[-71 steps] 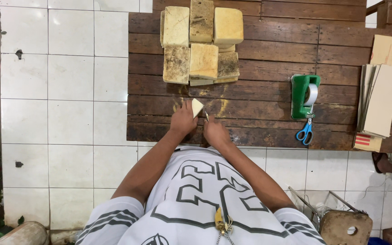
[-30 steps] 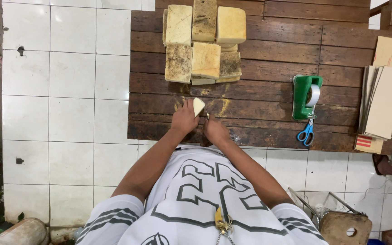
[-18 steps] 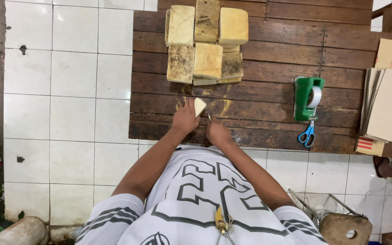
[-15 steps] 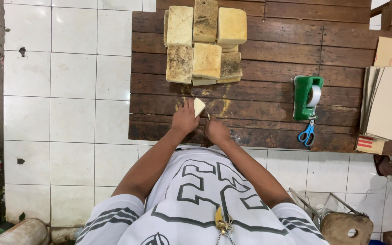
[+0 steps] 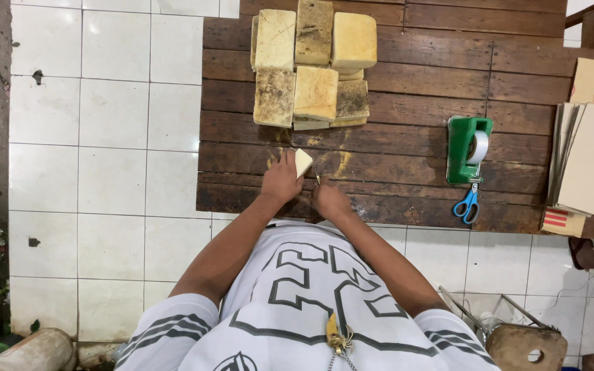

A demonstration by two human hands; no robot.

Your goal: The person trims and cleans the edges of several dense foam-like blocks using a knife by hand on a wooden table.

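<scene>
Left hand (image 5: 282, 180) had its fingers clamped on a small pale wedge (image 5: 303, 163) just below the stacked blocks (image 5: 314, 65) on the bench (image 5: 407, 137). Right hand (image 5: 329, 200) sat closed on a thin tool, kind unclear. I'd say steady that wedge flat.

A small pale cream block (image 5: 302, 163), wedge-like with a flat cut face, stands tilted on the dark wooden table (image 5: 393, 151), just below the stack of larger yellowish-brown blocks (image 5: 314, 65). Its left side is against the fingers of the left hand (image 5: 281, 180). A thin small tool (image 5: 317, 178), barely discernible, sits just below-right of the block.
</scene>
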